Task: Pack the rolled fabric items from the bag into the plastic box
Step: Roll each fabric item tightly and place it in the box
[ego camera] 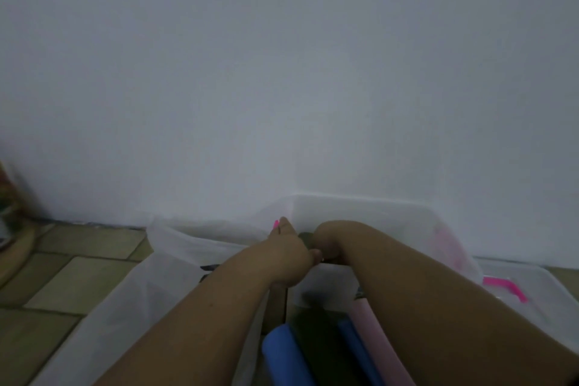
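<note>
A translucent plastic box (369, 202) stands against the white wall. Both my hands reach over its near wall. My right hand (327, 240) is bent at the wrist and curled around a dark fabric roll (305, 236), mostly hidden. My left hand (289, 249) touches the right one and closes on the same roll, one pink-nailed finger pointing up. Under my forearms lie a blue roll (286, 354), a dark roll (316, 345), a second blue roll (355, 343) and a pink roll (380, 341). The white translucent bag (169, 263) sits to the left.
A clear lid with a pink clip (504, 287) lies to the right of the box. The floor (78, 276) has olive tiles. A round wooden object (18, 244) and colourful clutter sit at the far left by the wall.
</note>
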